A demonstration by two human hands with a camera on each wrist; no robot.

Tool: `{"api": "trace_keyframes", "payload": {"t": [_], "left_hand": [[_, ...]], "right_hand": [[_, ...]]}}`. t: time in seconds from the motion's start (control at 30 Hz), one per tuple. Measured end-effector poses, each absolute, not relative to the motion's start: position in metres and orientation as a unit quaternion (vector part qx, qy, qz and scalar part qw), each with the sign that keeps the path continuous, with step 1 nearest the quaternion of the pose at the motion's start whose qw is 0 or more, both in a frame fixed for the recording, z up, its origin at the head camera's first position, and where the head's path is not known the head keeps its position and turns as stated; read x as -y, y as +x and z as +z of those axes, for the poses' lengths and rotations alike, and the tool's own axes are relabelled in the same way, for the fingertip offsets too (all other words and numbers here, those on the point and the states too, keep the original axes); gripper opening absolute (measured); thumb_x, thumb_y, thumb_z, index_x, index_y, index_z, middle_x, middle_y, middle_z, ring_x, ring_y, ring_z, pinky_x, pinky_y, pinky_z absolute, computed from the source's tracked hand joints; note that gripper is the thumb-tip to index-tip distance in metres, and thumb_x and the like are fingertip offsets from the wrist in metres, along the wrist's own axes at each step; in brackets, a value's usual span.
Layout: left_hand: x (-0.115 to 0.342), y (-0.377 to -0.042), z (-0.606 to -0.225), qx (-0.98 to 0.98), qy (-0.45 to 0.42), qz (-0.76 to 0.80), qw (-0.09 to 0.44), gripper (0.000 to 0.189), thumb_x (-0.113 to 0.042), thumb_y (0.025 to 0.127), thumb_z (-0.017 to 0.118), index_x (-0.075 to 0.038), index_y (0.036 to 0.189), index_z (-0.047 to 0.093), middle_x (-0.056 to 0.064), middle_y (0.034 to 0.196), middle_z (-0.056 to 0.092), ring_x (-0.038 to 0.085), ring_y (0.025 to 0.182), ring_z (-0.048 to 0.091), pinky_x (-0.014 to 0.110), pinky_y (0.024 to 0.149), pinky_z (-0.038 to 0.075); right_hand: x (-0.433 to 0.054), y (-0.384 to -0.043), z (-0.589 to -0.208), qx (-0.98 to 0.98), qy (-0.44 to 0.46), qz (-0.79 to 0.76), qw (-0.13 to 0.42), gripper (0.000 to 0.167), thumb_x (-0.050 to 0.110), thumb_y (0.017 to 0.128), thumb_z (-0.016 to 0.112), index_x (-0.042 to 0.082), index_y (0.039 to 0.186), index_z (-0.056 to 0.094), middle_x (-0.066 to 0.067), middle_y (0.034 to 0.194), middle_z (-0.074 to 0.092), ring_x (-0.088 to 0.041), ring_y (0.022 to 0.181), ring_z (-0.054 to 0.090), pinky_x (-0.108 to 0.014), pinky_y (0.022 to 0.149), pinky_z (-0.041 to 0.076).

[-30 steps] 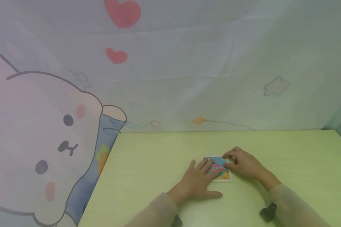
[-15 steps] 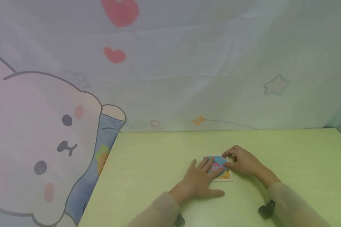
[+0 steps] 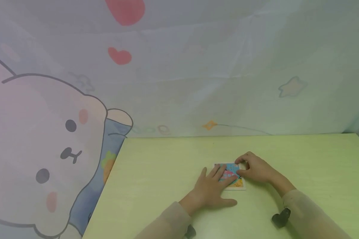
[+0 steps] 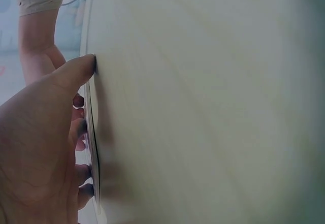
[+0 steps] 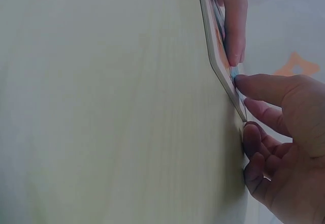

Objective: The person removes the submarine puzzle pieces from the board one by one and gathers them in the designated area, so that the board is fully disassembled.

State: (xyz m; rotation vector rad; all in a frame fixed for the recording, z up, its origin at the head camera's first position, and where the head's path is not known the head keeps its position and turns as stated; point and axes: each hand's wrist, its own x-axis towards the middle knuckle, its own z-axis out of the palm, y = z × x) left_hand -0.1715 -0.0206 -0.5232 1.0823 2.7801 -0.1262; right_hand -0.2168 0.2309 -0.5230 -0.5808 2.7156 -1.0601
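A small square picture board [image 3: 238, 184] with a white border and a blue, pink and orange print lies on the table. My left hand [image 3: 210, 191] rests its spread, straight fingers over the left part of it and covers some of the picture; the thumb points right, off the board. At the upper right corner my right hand [image 3: 258, 170] pinches the board, thumb on the printed face and index finger at the far edge. In the right wrist view, the board's pale edge [image 5: 212, 46] shows its thickness, and the other fingers of that hand are curled beside the corner.
The pale yellow-green table [image 3: 155, 172] ends at a cloth backdrop [image 3: 179, 99] printed with hearts and a star. A large printed cartoon bear [image 3: 54, 149] covers the left side. A dark heart-shaped object [image 3: 281, 218] sits by the right sleeve.
Both hands hold nearly the same pose on the board. The whole scene shifts slightly with the head camera; otherwise nothing is visibly moved.
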Motion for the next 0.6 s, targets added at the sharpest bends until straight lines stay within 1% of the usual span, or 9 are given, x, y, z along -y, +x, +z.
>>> {"api": "trace_keyframes", "payload": {"t": [0.2,0.33,0.4,0.47,0.6], "left_hand": [[0.0189,-0.1706,-0.523,-0.93,0.355,-0.053,0.079,0.085,-0.09,0.09,0.025,-0.05,0.164,0.009,0.002,0.175,0.004,0.022,0.159,0.003,0.062,0.12,0.021],[0.0187,-0.1704,-0.5225,-0.93,0.354,-0.051,0.083,0.085,-0.089,0.09,0.025,-0.05,0.164,0.009,0.002,0.175,0.003,0.023,0.159,0.003,0.062,0.12,0.021],[0.0188,-0.1703,-0.5219,-0.93,0.355,-0.05,0.084,0.085,-0.089,0.091,0.025,-0.049,0.164,0.009,0.002,0.175,0.003,0.023,0.159,0.003,0.062,0.12,0.021],[0.019,-0.1701,-0.5209,-0.93,0.356,-0.05,0.084,0.085,-0.089,0.091,0.025,-0.049,0.164,0.01,0.003,0.174,0.004,0.024,0.159,0.003,0.063,0.12,0.021],[0.0194,-0.1697,-0.5197,-0.928,0.358,-0.054,0.083,0.085,-0.089,0.091,0.025,-0.048,0.164,0.01,0.004,0.174,0.005,0.024,0.159,0.004,0.063,0.12,0.021]], "right_hand": [[-0.2292,-0.2165,-0.5217,-0.907,-0.197,-0.361,0.085,0.034,0.025,0.094,0.079,0.006,0.12,0.068,-0.011,0.115,0.055,-0.017,0.082,0.051,-0.031,0.069,0.047],[-0.2284,-0.2161,-0.5216,-0.901,-0.205,-0.372,0.084,0.023,0.02,0.095,0.078,0.008,0.112,0.069,-0.012,0.116,0.054,-0.017,0.081,0.05,-0.03,0.069,0.046],[-0.228,-0.2155,-0.522,-0.899,-0.204,-0.378,0.084,0.02,0.018,0.095,0.077,0.009,0.111,0.069,-0.011,0.116,0.054,-0.017,0.08,0.051,-0.029,0.068,0.047],[-0.2279,-0.2152,-0.5227,-0.899,-0.199,-0.381,0.082,0.021,0.017,0.095,0.077,0.008,0.113,0.069,-0.011,0.116,0.055,-0.017,0.079,0.051,-0.029,0.068,0.047],[-0.2274,-0.2157,-0.5235,-0.907,-0.182,-0.372,0.069,0.031,0.023,0.094,0.079,0.008,0.119,0.069,-0.009,0.116,0.058,-0.017,0.08,0.053,-0.032,0.069,0.048]]}}
